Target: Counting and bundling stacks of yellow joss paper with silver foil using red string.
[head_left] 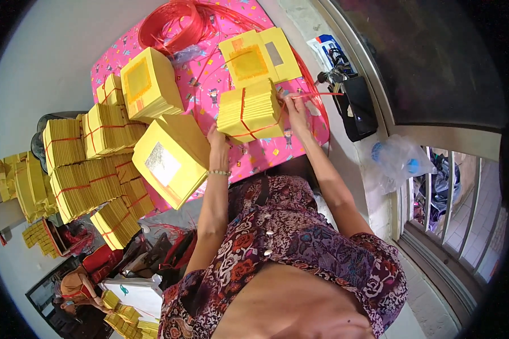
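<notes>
A bundle of yellow folded paper packets (249, 108) stands on the pink table in front of me, crossed by thin red plastic straps (244, 116). My left hand (218, 139) is closed on the bundle's near left corner, its fingertips partly hidden behind the paper. At the right side, my right hand (297, 113) is closed in a pinch on the red strap where it meets the bundle. A loose end of that strap (322, 94) sticks out to the right past my fingers.
Left of the bundle stand two unstrapped yellow stacks (152, 85) and several strapped bundles (104, 133). Flat yellow sheets (254, 59) and a coil of red strap (172, 25) lie farther back. On the right ledge are a black case (357, 107) and a clear plastic bag (401, 158). Another person (79, 285) sits lower left.
</notes>
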{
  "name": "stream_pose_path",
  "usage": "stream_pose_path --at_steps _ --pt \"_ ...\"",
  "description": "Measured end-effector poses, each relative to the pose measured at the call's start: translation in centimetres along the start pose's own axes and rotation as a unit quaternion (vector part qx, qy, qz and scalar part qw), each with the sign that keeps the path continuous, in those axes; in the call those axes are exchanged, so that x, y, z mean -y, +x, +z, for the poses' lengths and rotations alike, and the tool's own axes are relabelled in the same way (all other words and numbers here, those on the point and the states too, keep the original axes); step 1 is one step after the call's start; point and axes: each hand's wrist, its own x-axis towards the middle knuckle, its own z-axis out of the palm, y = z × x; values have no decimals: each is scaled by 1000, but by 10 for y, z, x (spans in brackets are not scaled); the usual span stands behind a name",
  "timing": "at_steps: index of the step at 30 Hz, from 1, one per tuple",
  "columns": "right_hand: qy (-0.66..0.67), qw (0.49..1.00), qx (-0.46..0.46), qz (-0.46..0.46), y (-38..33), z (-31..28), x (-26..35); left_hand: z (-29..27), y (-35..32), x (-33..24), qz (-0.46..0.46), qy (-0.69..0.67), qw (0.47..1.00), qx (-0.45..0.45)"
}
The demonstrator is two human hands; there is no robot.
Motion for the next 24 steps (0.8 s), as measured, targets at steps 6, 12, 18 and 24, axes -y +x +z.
stream_pose_path --at_steps 6,12,18,24 --pt "-171 985 -19 -30 13 -21 -33 -12 4 28 -57 -19 998 18" --pt "-167 985 53 -8 29 -27 -39 9 7 4 40 114 991 -63" --pt "-138 985 101 19 25 16 -2 -6 -3 -9 61 -16 998 -29" --pt "-64 988 134 39 14 22 31 -16 -12 -29 135 -159 977 44"
